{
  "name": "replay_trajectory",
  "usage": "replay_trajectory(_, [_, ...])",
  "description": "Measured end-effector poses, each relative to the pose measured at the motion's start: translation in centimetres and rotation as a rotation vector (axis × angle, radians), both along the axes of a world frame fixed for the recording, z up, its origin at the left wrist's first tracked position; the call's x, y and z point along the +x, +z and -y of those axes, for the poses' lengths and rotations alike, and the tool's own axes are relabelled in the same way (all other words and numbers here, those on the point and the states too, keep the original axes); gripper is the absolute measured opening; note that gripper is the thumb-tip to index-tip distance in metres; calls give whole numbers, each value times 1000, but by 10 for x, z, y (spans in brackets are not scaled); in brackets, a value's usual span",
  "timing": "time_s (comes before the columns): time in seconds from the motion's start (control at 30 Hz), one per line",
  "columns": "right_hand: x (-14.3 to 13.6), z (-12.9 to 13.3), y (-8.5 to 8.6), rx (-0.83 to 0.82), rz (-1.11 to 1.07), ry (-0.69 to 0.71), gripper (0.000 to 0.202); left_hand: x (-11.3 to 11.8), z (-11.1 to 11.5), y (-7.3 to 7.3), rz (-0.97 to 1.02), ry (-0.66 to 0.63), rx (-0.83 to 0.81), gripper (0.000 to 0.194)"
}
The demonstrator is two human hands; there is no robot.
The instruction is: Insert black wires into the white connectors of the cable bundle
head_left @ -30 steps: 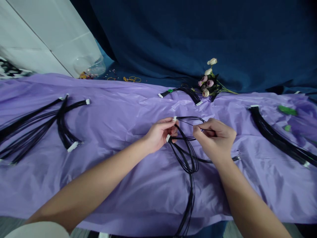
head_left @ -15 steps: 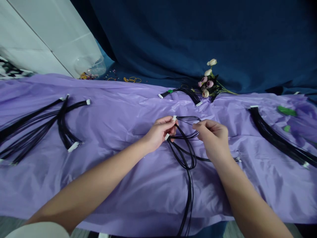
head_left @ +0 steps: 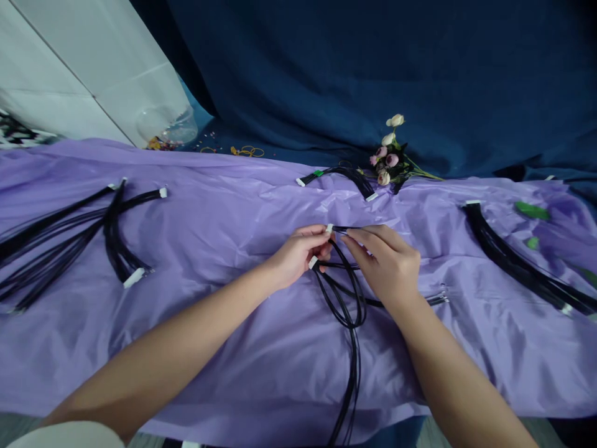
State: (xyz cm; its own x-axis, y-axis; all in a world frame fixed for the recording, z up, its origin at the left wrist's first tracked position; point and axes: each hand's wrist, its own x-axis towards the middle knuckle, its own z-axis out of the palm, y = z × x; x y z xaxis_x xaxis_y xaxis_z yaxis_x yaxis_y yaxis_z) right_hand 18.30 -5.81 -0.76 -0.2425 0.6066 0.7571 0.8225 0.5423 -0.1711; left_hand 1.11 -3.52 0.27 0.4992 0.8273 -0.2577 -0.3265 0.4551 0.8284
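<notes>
My left hand [head_left: 301,255] pinches a small white connector [head_left: 329,229] at the end of a black wire bundle. A second white connector [head_left: 313,262] sits just below, by the fingers of the same hand. To the right, my right hand [head_left: 385,258] has thumb and fingers closed on the black wires a short way from the upper connector. The looped black cable [head_left: 357,311] hangs below and between both hands, and its tail runs down over the near edge of the purple cover. Bare wire tips [head_left: 438,299] stick out right of my right wrist.
Black cable bundles lie on the purple cover [head_left: 224,224] at the left [head_left: 56,230] and right [head_left: 508,261]. A short cable [head_left: 347,173] and artificial flowers [head_left: 389,155] lie at the back, near a clear container [head_left: 180,127] and green pieces [head_left: 532,210].
My right hand has moved left along the wires, closer to the upper connector, and its fingers are more extended. My left hand still holds the connector. The view has shifted slightly.
</notes>
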Motion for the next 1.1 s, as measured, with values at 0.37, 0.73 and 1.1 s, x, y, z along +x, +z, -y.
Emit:
replay_trajectory(0.37, [0,-3,1,-41,71,0,10,0,1,-3,16,-22,-18,11])
replay_trajectory(0.73, [-5,-1,6,-63,14,-7,12,1,-1,-2,83,-14,-93,9])
replay_trajectory(1.1, [-16,19,3,-114,-115,188,5,-7,-14,-1,322,187,-214,14])
